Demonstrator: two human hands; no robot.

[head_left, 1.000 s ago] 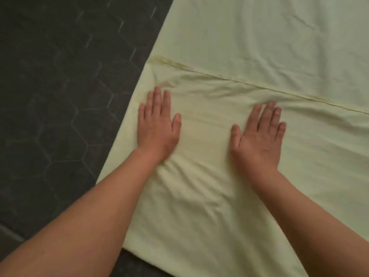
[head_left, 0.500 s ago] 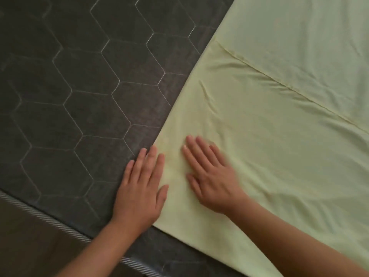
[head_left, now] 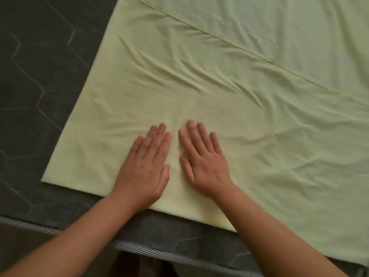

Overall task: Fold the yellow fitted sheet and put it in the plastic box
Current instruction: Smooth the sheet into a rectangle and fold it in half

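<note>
1. Running slantwise across the nearest part of the view, from 9 o'clock down toward 5 o'clock, is the pale corded edge (head_left: 139,248) of a bed mattress.
2. Two bare forearms cross that edge. The left forearm (head_left: 79,236) comes in from 7 o'clock and the right forearm (head_left: 279,236) from 5 o'clock.
3. The left hand (head_left: 145,168) lies palm down on the yellow sheet (head_left: 219,92), close to the cloth's near edge. Its fingers (head_left: 159,136) are straight and held together, aimed toward 1 o'clock, and they grip nothing.
4. The right hand (head_left: 203,162) rests flat just beside it at 3 o'clock, with a narrow strip of cloth between the two. Its fingers (head_left: 191,134) are straight and slightly apart, aimed toward 11 o'clock, and they also hold nothing.
5. The sheet is spread flat on the mattress and fills the middle and the whole side from 12 to 5 o'clock. Its near corner (head_left: 43,179) sits at 9 o'clock from the hands.
6. Beyond the fingertips, at 12 o'clock, a band of slanted wrinkles (head_left: 169,70) crosses the cloth.
7. Farther off, a stitched hem (head_left: 219,38) runs from 12 o'clock down toward 3 o'clock. A paler layer of the same cloth lies past it.
8. The dark grey mattress (head_left: 40,76), quilted with angular stitching, shows bare from 8 to 11 o'clock.
</note>
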